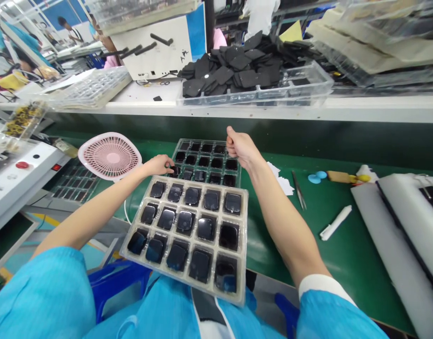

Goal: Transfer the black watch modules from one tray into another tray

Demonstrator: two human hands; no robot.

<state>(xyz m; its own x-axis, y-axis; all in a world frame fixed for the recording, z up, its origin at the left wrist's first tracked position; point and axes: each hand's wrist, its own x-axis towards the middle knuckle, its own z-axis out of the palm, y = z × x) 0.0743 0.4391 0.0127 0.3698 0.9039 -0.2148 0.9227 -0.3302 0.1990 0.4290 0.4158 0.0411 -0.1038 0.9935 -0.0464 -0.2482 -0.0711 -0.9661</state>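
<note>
A cream-rimmed tray (193, 238) with rows of glossy black rounded-square pieces lies tilted at the table's front edge, over my lap. Behind it, partly covered by it, a clear tray (240, 175) of similar dark pieces rests on the green table. My left hand (159, 165) is at the left side of the rear tray, fingertips pinched by a dark piece (175, 171); whether they grip it is unclear. Over the rear tray's far right corner, my right hand (240, 147) is closed with the thumb on top. Anything inside its fingers is hidden.
A pink fan (112, 157) stands left. Tweezers (298, 190), white paper scraps (282, 181) and a white pen-like tool (335, 223) lie right, near white foam blocks (382, 245). A shelf (159, 110) behind carries a clear bin (308, 89) heaped with black pieces (233, 66).
</note>
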